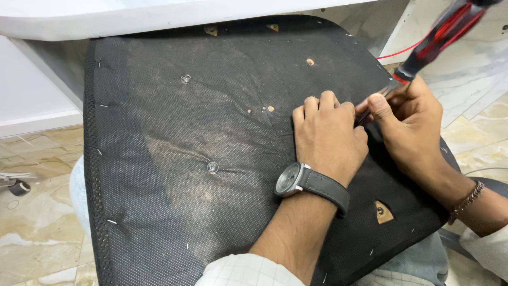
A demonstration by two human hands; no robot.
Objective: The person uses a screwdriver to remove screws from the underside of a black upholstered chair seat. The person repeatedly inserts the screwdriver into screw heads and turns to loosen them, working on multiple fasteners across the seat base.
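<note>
Here, the screwdriver point(439, 39) lies slanted over the right edge of the upturned seat point(174, 159), its long axis running from the red-and-black handle, up and to the right beyond the seat, down-left to the metal shaft, whose tip points at the seat's black fabric and is hidden between the hands. The right hand point(407, 122) pinches the shaft near the seat's right edge, fingers pressed together. The left hand point(328, 132), curled into a loose fist, rests knuckles-up on the seat just beside it, wearing a wristwatch point(293, 180).
</note>
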